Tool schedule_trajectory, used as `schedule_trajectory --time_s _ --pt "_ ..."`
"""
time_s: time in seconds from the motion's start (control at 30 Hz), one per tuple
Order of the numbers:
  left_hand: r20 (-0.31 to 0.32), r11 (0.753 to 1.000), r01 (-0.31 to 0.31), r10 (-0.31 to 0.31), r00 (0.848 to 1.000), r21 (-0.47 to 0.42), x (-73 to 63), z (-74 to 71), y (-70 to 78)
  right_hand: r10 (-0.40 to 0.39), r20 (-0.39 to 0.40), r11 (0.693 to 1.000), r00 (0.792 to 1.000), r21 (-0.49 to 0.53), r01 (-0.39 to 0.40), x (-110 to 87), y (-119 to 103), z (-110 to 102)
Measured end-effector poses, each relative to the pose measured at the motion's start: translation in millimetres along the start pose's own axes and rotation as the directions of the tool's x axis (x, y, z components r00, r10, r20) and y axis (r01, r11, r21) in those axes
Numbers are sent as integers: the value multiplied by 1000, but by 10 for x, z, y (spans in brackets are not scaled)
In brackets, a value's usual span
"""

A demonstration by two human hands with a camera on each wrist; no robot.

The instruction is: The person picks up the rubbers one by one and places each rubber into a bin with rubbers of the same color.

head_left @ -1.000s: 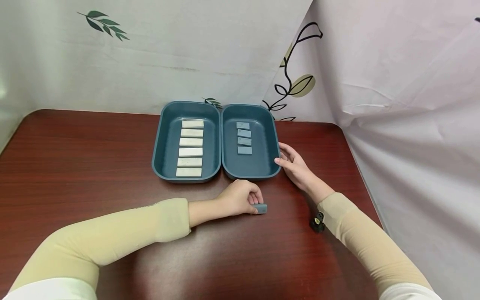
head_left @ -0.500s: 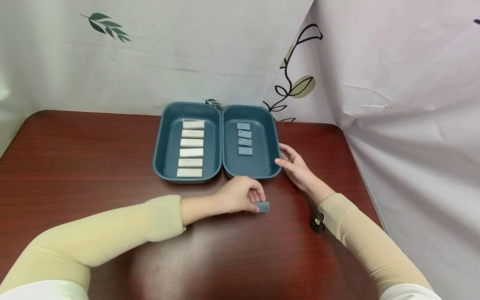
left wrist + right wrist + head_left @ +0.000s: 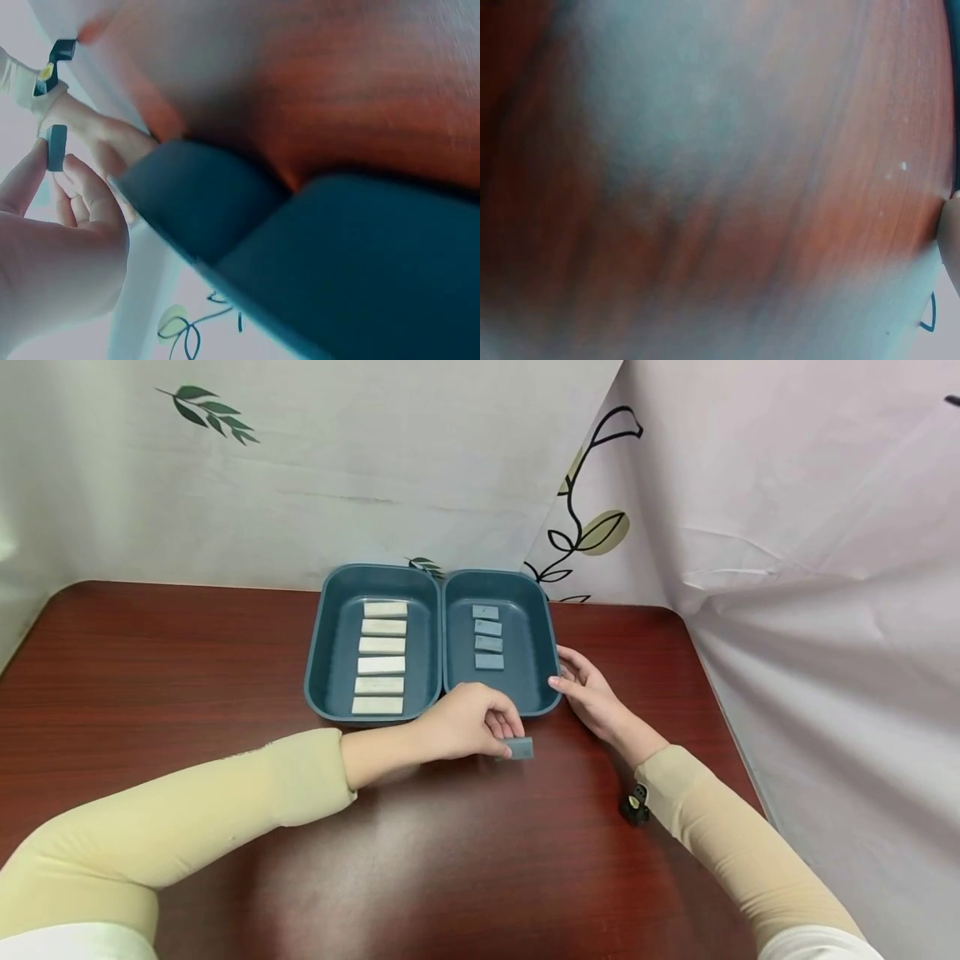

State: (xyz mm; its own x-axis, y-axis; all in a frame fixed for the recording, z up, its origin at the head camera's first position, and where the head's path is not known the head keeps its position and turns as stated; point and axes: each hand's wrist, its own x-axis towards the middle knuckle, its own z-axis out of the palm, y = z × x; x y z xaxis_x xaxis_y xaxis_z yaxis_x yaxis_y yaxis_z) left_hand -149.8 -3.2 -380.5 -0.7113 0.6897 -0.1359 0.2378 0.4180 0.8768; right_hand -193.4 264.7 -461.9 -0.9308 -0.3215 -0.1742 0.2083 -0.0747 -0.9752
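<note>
My left hand (image 3: 467, 723) pinches a small blue-grey rectangular block (image 3: 519, 748) between thumb and fingers, just in front of the right tray's near rim. In the left wrist view the block (image 3: 56, 148) stands between the thumb and the fingertips. With the thumb at its near right corner and the fingers along its outer side, my right hand (image 3: 594, 700) holds the right blue tray (image 3: 536, 695). A column of blue-grey blocks (image 3: 489, 644) lies inside that tray. In the right wrist view only a sliver of the right hand (image 3: 951, 232) shows at the edge.
A second blue tray (image 3: 318, 668) stands against the first on its left, with several white blocks (image 3: 382, 646) lying in a column. Both rest on a dark red wooden table (image 3: 450, 868). White patterned cloth (image 3: 300, 468) hangs behind and along the right side.
My left hand has carried the block away from me, up toward the right tray's near rim. The right hand and both trays have stayed in place.
</note>
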Motion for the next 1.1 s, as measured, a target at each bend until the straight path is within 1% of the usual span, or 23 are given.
schedule_trajectory --time_s 0.33,0.5,0.6,0.9,1.1 --pt "-38 999 10 -9 999 35 91 -236 8 2 5 1000 1000 13 -3 7 -20 7" --pt "-59 997 14 -9 998 77 171 -343 -2 3 -1 1000 1000 10 -3 11 -25 3" --pt "-70 995 32 -25 997 91 218 -409 -13 4 -4 1000 1000 7 -4 14 -28 4" --pt "-95 993 96 -90 991 68 331 -599 -48 1 -5 1000 1000 16 -1 13 -31 14" --pt "-84 990 115 -108 991 87 434 -677 -92 -1 -5 1000 1000 21 1 8 -22 13"
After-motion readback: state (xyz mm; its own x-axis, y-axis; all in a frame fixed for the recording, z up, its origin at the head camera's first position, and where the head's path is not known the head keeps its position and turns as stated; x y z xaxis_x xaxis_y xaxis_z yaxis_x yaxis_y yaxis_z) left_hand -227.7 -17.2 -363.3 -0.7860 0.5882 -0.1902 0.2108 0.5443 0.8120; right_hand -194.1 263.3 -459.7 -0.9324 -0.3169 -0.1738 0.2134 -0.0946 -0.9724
